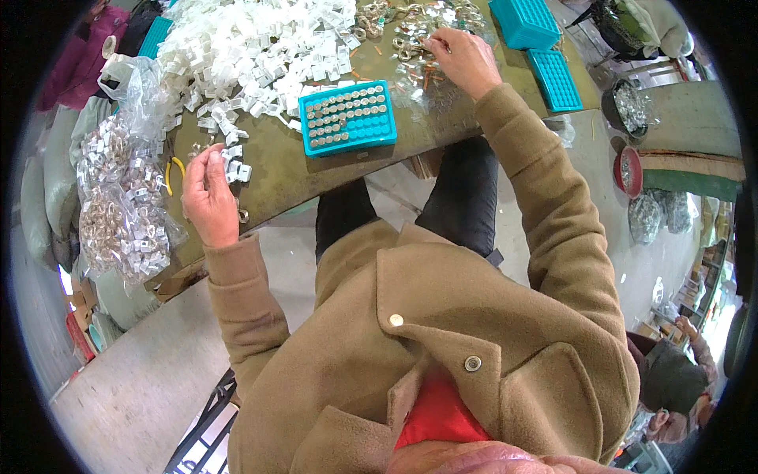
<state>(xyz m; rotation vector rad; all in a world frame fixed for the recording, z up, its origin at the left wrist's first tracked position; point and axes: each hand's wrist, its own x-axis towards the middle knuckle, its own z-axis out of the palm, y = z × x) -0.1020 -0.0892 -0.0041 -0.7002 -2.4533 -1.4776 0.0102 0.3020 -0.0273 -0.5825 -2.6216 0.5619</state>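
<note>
At the left of the table, my left hand (208,201) has its fingers pressed together, their tips by small metal bits (197,148) and white plastic pieces (235,164); what they pinch is too small to make out. My right hand (467,63) reaches to the far side, thumb and fingers closed over a pile of small metal parts (410,51); anything in them is hidden. Between the hands stands a blue tray (316,152), its holes partly filled with rows of round metal pieces (342,107). Several holes at its near right hold no metal pieces.
A large heap of white plastic pieces (245,55) covers the far left. Yellow-handled pliers (174,175) lie beside bulging clear bags (122,205). More blue trays (555,80) sit at the far right edge. A red basin (628,171) stands beyond. Other people are at both sides.
</note>
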